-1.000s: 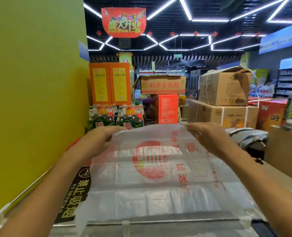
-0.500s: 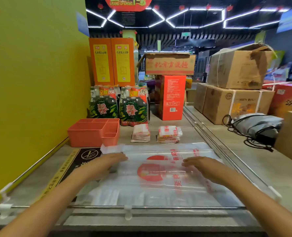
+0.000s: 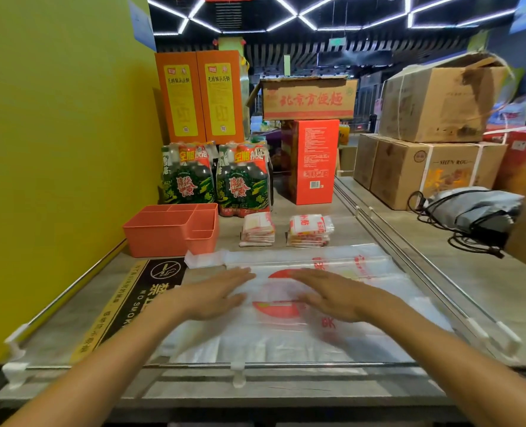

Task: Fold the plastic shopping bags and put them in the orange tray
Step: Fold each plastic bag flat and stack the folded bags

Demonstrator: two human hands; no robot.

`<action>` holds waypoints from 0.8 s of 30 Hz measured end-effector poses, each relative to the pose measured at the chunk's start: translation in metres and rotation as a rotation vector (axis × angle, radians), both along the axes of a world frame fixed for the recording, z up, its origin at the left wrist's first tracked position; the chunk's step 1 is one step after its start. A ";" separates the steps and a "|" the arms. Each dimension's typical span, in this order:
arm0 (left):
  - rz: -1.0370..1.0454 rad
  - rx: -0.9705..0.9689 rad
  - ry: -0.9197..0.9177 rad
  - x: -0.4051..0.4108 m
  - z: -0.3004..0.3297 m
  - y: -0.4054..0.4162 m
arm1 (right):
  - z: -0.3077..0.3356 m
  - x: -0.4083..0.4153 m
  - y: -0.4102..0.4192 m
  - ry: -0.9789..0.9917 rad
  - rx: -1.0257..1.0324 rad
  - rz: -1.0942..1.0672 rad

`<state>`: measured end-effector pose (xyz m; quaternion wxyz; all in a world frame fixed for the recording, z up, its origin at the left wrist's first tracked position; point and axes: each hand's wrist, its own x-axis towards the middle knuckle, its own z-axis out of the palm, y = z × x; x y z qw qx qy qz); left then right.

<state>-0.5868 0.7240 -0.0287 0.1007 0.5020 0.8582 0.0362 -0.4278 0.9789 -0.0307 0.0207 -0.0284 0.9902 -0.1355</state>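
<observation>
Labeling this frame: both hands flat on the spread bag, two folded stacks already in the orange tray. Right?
Not quite. The head view shows both folded stacks on the counter right of the orange tray, not inside. Left hand and right hand do press flat on the spread bag.

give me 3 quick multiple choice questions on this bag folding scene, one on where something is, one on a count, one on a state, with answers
1. Where is the orange tray?
A. far left of the counter, by the green wall
B. on the cardboard boxes
C. under the spread bag

2. How many stacks of folded bags lie behind the spread bag?
A. none
B. two
C. five

3. How are the hands on the spread plastic bag?
A. lifting it in the air
B. flat, fingers straight, pressing it down
C. off it entirely

Answers:
1. A, it sits against the green wall.
2. B, one stack and another lie side by side.
3. B, the left hand and the right hand lie flat on the bag.
</observation>
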 end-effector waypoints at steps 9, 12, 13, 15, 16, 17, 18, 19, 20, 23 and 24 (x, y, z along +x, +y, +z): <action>0.047 -0.171 -0.077 0.023 -0.040 0.031 | -0.022 -0.005 -0.014 -0.352 0.167 -0.132; 0.038 -0.186 -0.103 0.019 -0.039 0.028 | -0.016 0.020 0.021 -0.428 0.223 -0.233; 0.038 -0.193 -0.100 0.019 -0.038 0.028 | -0.015 0.028 0.033 -0.432 0.215 -0.294; 0.039 -0.198 -0.089 0.021 -0.039 0.029 | -0.015 0.044 0.055 -0.442 0.260 -0.355; 0.039 -0.196 -0.087 0.022 -0.040 0.031 | -0.017 0.050 0.065 -0.435 0.293 -0.373; 0.039 -0.192 -0.083 0.022 -0.039 0.031 | -0.021 0.055 0.074 -0.410 0.327 -0.379; 0.041 -0.186 -0.073 0.023 -0.040 0.032 | -0.022 0.059 0.080 -0.391 0.369 -0.362; 0.035 -0.170 -0.059 0.023 -0.039 0.032 | -0.023 0.062 0.085 -0.347 0.361 -0.360; 0.021 -0.138 -0.044 0.023 -0.039 0.031 | -0.021 0.066 0.084 -0.282 0.319 -0.351; -0.089 -0.007 -0.025 0.029 -0.030 0.024 | -0.016 0.070 0.066 -0.040 0.088 -0.189; -0.123 0.011 -0.044 0.032 -0.028 0.021 | -0.014 0.070 0.057 -0.017 0.026 -0.117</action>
